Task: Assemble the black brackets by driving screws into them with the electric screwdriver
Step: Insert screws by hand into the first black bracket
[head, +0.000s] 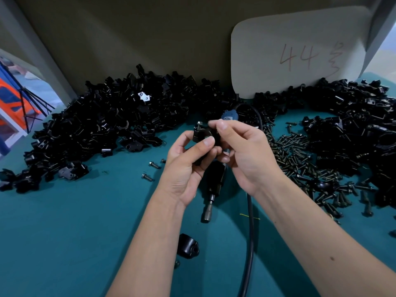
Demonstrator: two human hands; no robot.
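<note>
My left hand (186, 163) grips a black bracket (200, 133) above the middle of the green table (85, 221), thumb pressed on its front. A silver screw (199, 123) stands in the bracket's top left corner. My right hand (242, 151) pinches the bracket's right side with thumb and fingertips. The electric screwdriver (213, 185) lies on the table under my hands, its bit pointing toward me and its blue end (229, 115) showing beyond my fingers. What the right fingertips hold against the bracket is hidden.
Heaps of black brackets (102, 116) line the back left and the right (353, 125). A pile of dark screws (300, 159) lies right of my hands, three loose screws (153, 165) to the left. A black cable (249, 232) runs toward me. One bracket half (187, 246) sits near my left forearm. A card marked 44 (295, 50) leans at the back.
</note>
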